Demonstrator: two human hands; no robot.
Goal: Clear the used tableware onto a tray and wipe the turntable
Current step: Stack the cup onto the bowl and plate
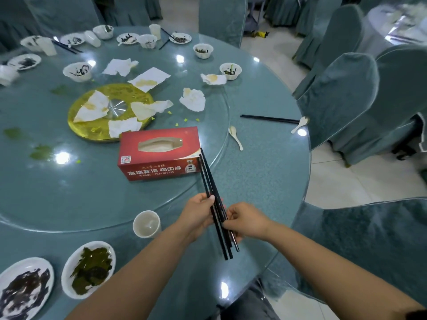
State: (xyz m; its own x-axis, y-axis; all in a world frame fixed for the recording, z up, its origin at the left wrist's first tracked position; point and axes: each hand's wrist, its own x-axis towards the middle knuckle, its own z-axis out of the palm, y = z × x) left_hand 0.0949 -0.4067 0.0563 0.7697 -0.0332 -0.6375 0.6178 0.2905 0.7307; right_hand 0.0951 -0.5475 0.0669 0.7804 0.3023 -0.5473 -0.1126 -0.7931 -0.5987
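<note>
Both hands grip one bundle of black chopsticks (216, 204), left hand (196, 215) high, right hand (246, 221) low, seemingly to square them for carrying

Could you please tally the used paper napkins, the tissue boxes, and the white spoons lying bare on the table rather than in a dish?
Used napkins: 7
Red tissue box: 1
White spoons lying bare on the table: 2
Total: 10
</note>
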